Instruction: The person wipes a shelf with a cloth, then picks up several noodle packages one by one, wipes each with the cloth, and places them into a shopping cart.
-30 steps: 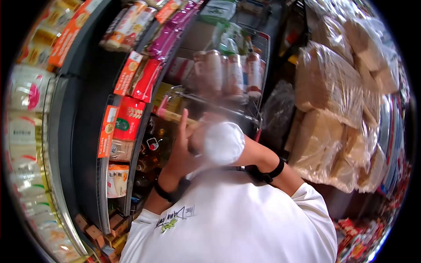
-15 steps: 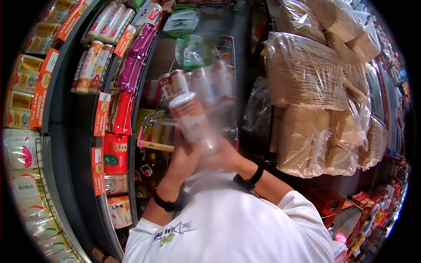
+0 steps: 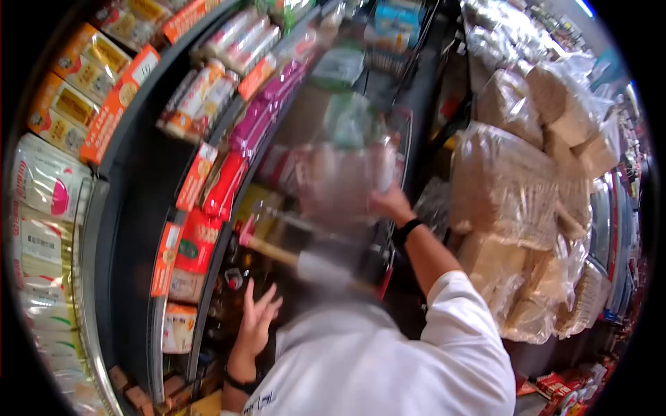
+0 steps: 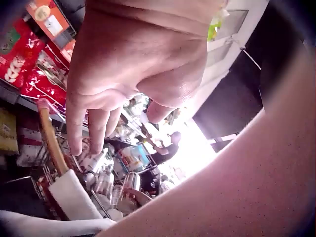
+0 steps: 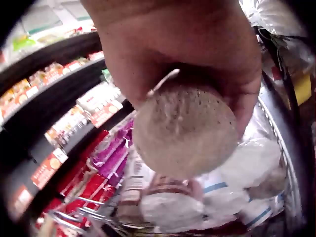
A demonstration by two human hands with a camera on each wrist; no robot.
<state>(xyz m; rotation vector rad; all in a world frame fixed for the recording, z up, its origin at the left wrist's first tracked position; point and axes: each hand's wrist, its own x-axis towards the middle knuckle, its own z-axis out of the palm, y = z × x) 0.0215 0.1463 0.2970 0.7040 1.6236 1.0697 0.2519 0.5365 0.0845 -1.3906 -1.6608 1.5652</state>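
"Which step in hand?"

"Probably placing or adjusting a pale-ended cylindrical pack (image 5: 185, 133), gripped in the curled right hand (image 3: 390, 206) above clear-wrapped cylinders (image 5: 173, 210) in a wire shopping cart (image 5: 283, 143). Impossible to tell whether touching them."

"And the left hand (image 3: 257, 322)?"

"Empty, fingers spread, near the tan handle bar (image 3: 274, 251) with the pink end."

"Next move?"

"Judging from this, calls for lining up with a gap, lowering gently, then loosening the fingers. Best not to crush the wrapping against a neighbour."

"The surface beneath?"

"Cart bottom mostly hidden under goods; badly blurred in the head view."

"And the room?"

"Apparently a shop aisle: dark curved shelving (image 3: 128, 229) with orange price labels (image 3: 165, 260), purple packets (image 3: 260, 118) and red packets (image 3: 225, 184) to the left; plastic-wrapped tan bundles (image 3: 503, 184) piled to the right."
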